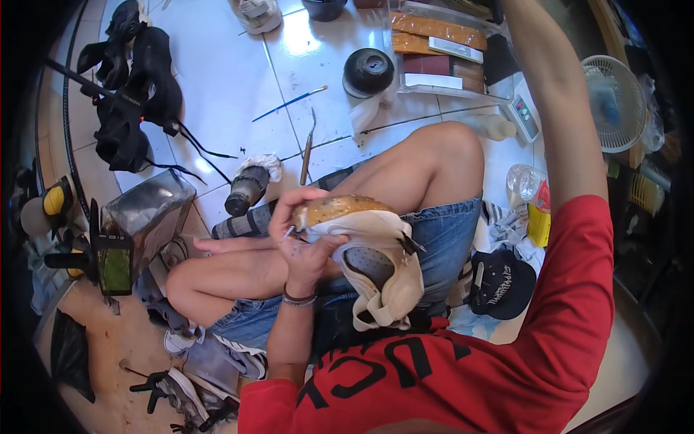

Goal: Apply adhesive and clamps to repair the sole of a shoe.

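My left hand is closed around a cream shoe over my lap, thumb on its upper and fingers at its rough, yellow-brown end. The shoe's open collar and perforated inside face me. A small thin, pale, pointed thing shows by my left fingers; I cannot make out what it is. My right arm stretches far forward past my raised knee, toward a clear plastic box of brown-wrapped packs. The right hand lies beyond the top edge, out of sight.
Across the tiles lie a thin blue brush, a wooden-handled pick, dark jars and black shoes. A phone on a stand and a clear box stand left. A black cap and white fan are right.
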Motion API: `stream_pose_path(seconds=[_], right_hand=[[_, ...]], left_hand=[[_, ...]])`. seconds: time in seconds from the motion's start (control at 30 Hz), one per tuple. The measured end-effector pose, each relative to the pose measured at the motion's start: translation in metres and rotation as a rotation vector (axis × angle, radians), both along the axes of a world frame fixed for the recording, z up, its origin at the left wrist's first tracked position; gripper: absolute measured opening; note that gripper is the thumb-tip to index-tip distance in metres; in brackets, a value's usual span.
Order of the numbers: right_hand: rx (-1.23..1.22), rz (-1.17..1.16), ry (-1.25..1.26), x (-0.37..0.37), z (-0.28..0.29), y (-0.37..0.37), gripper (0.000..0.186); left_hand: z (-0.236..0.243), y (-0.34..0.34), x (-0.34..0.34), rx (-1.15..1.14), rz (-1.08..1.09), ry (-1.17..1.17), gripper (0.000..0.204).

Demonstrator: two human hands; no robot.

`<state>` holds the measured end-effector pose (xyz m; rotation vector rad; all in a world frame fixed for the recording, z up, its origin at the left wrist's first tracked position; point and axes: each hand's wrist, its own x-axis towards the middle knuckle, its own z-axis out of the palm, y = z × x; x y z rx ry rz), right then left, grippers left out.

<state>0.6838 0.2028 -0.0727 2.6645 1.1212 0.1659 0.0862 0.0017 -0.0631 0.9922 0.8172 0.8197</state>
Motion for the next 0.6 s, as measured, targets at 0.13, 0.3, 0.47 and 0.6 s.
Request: stream_pose_path(seconds=[0.13,0.3,0.47,0.6], right_hand=[[0.181,0.005,0.064,-0.003,-0.032,-0.001,0.059],[1.024,0.157,0.434,0.017,-0.018,-0.002,0.046],[1.236,0.107,0.898,-0.147,0.107,-0.041,0.026],[0.359,0.777,0.622,-0.266,0.12,-0.164,0.046]], left_hand=[[0.028,0.02,-0.018,0.168,0.058,0.099,0.07],[0.066,0.04,-0.04,0.285,0.208,0.128,0.064],[0.117,0.037,-0.098,0.361,0.108,0.407,0.048],[0.13,0.012,-0.139,0.536,0.097,0.648,0.032]])
